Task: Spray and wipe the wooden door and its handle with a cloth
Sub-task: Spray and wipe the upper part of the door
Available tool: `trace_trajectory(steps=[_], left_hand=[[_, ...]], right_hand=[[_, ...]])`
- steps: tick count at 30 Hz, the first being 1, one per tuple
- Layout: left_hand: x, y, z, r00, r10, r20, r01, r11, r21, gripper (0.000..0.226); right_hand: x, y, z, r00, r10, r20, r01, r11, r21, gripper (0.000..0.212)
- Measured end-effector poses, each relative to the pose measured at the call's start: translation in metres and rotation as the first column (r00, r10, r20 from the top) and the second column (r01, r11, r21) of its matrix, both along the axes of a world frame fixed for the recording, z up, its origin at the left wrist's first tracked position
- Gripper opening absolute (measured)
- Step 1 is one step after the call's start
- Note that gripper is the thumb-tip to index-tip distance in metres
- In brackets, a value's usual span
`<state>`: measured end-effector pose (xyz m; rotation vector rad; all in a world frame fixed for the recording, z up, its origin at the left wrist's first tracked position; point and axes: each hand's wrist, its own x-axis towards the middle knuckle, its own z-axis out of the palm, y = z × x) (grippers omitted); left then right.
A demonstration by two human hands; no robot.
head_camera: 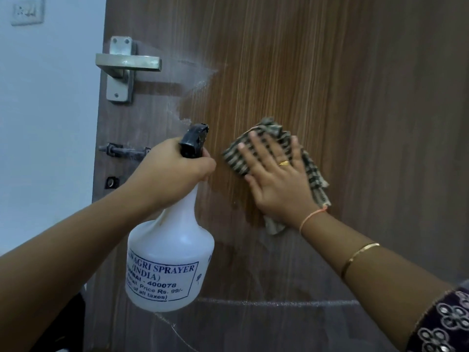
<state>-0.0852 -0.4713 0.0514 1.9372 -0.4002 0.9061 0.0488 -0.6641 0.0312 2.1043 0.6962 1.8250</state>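
A close view looks down a person's two bare forearms at a brown wooden door (330,72) that fills most of the frame. The left hand (175,171) is curled tightly around the neck of a white plastic spray bottle (172,250), just under its black trigger head (194,141), which points up and left. A pale mist (200,77) hangs in front of the door, between the nozzle and the silver lever handle (128,62) near the door's left edge. Below the handle sits a dark sliding bolt (124,151). The right hand (276,179) lies flat with fingers spread and straight, pressing a green-and-cream checked cloth (234,158) against the middle of the door, just to the right of the bottle's head. That hand wears a gold ring (283,163), and a gold bangle (359,257) circles the forearm. A pale wall (45,123) with a switch plate (26,11) stands to the left.
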Motion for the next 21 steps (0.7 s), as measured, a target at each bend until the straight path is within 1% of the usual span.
trace_trajectory(steps=[2,4,6,8,10,14,15,16,17,19,21], left_hand=[[0.002,-0.003,-0.004,1.0,-0.016,-0.024,0.016,1.0,0.012,0.034],[0.004,-0.006,-0.01,0.998,-0.041,-0.047,0.042,0.999,0.031,0.035],[0.005,-0.007,-0.02,0.996,-0.058,-0.069,0.061,0.997,0.048,0.028],[0.008,-0.006,-0.031,0.995,-0.051,-0.088,0.057,0.996,0.063,0.026],[0.011,-0.003,-0.043,0.994,-0.031,-0.102,0.037,0.998,0.049,0.027],[0.014,0.003,-0.057,0.993,0.036,-0.116,-0.035,0.999,0.012,0.028],[0.013,0.004,-0.058,0.992,0.042,-0.122,-0.041,0.999,0.009,0.027],[0.013,0.006,-0.059,0.991,0.041,-0.124,-0.041,0.999,0.007,0.026],[0.012,0.007,-0.058,0.991,0.039,-0.124,-0.039,0.999,0.003,0.023],[0.01,0.007,-0.058,0.992,0.04,-0.12,-0.041,0.999,-0.006,0.026],[0.008,0.005,-0.058,0.993,0.036,-0.117,-0.039,0.999,-0.023,0.038]], right_hand=[[0.001,-0.029,0.004,0.999,-0.034,0.006,0.033,0.99,0.136,0.059],[0.002,-0.055,0.004,0.999,-0.053,-0.002,0.051,0.949,0.311,0.059],[0.001,-0.07,-0.004,0.999,-0.043,-0.027,0.051,0.878,0.476,0.06],[-0.001,-0.072,-0.019,0.999,-0.026,-0.045,0.048,0.795,0.605,0.06],[-0.002,-0.062,-0.034,0.999,-0.014,-0.05,0.044,0.719,0.693,0.06],[0.002,-0.021,-0.046,0.998,-0.009,-0.064,0.057,0.608,0.792,0.062],[0.002,-0.008,-0.047,0.997,-0.008,-0.071,0.061,0.607,0.792,0.063],[0.002,0.006,-0.048,0.997,-0.005,-0.074,0.06,0.635,0.77,0.063],[0.002,0.023,-0.05,0.998,0.002,-0.069,0.048,0.688,0.724,0.063],[0.003,0.062,-0.058,0.997,0.05,-0.052,-0.011,0.824,0.567,0.063],[0.005,0.096,-0.066,0.994,0.095,-0.051,-0.068,0.921,0.383,0.062]])
